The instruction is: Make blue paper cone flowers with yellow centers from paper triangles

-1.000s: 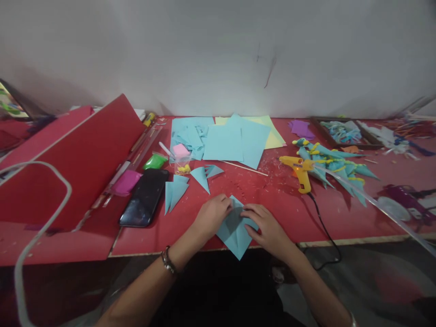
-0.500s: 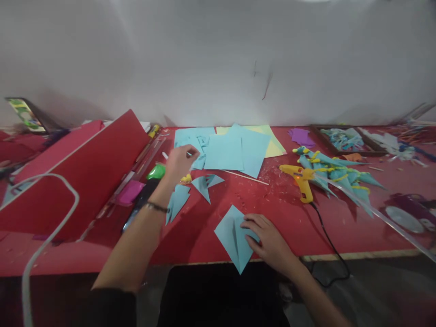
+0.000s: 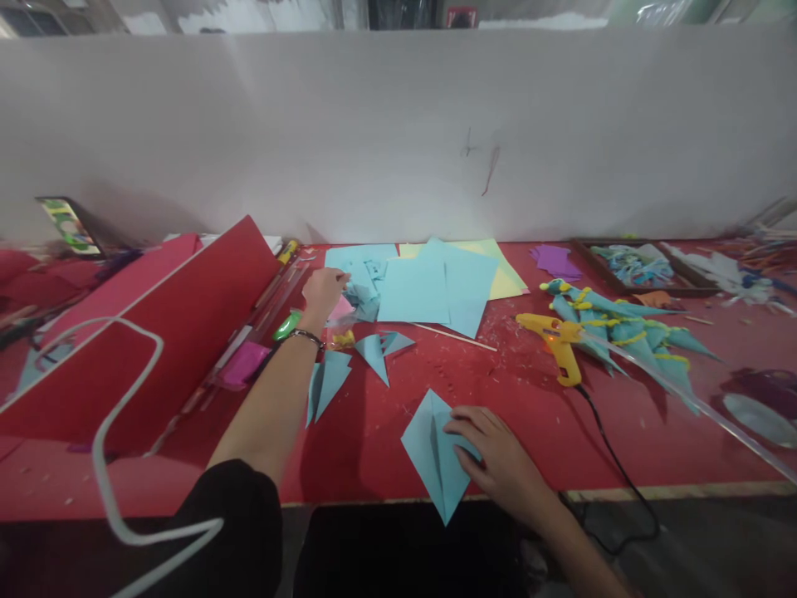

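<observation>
A folded light blue paper (image 3: 429,453) with a crease down its middle lies at the table's front edge. My right hand (image 3: 495,448) rests on its right side, fingers apart. Farther off, my left hand (image 3: 325,292) is above the left end of the blue scraps (image 3: 367,286), its fingers bent together; whatever they hold is too small to make out. Just below it are a pink piece (image 3: 341,309) and a small bag of yellow bits (image 3: 343,339). Folded blue pieces (image 3: 333,378) lie near my left forearm, with another blue cone (image 3: 374,357) beside them.
Blue sheets (image 3: 414,291) lie at the back. A yellow glue gun (image 3: 557,336) with a cord lies right, before finished blue cones (image 3: 641,332). A red board (image 3: 187,332) leans at left. A tray (image 3: 647,266) and a phone (image 3: 68,224) stand farther back.
The head view has tilted up. My left hand has moved slightly left among the scraps, and the pink piece now shows beside it. My right hand stays on the folded paper.
</observation>
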`<action>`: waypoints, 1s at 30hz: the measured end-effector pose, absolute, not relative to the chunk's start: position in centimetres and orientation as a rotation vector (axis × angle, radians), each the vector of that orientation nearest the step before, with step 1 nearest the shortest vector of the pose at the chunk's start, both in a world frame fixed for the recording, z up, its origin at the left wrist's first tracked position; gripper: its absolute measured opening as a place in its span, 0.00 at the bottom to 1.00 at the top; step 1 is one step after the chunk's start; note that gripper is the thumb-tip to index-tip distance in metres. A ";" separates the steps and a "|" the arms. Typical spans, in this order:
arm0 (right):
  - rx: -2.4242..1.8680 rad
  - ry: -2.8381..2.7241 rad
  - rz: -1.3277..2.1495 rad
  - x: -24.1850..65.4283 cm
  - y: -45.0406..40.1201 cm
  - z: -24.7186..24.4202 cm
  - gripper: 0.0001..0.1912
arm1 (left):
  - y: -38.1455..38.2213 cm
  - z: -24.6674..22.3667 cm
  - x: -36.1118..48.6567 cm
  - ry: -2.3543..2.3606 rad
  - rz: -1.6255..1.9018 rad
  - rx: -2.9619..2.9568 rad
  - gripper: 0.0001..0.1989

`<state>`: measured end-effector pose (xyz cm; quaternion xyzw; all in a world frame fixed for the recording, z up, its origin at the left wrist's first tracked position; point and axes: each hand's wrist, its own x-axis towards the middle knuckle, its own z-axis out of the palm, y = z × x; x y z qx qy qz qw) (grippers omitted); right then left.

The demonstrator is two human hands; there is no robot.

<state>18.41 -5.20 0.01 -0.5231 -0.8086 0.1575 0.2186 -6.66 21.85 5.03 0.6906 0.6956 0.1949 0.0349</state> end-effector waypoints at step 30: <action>-1.356 -2.478 0.646 20.0 -6.4 1.8 0.27 | -4.8 1.7 -2.1 1.053 0.174 2.606 0.26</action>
